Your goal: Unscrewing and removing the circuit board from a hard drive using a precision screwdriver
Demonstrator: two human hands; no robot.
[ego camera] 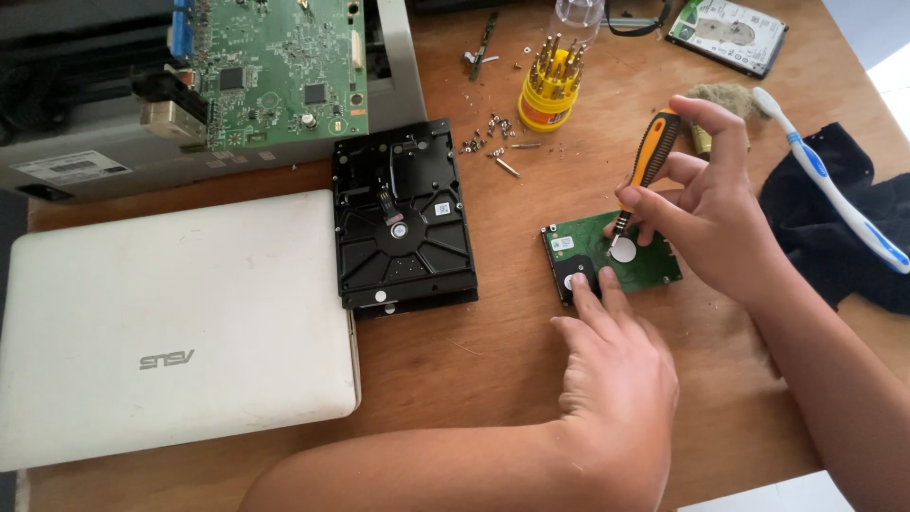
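Drive (611,258), small, green board up, apparently screwed.

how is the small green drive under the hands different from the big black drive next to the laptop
The small hard drive with the green circuit board is smaller than the large black hard drive. The small one shows a green board on top; the large one shows black metal ribs. The left hand presses the small one while the right hand holds an orange-and-black screwdriver to it; the large one lies untouched. Both lie flat on the wooden table.
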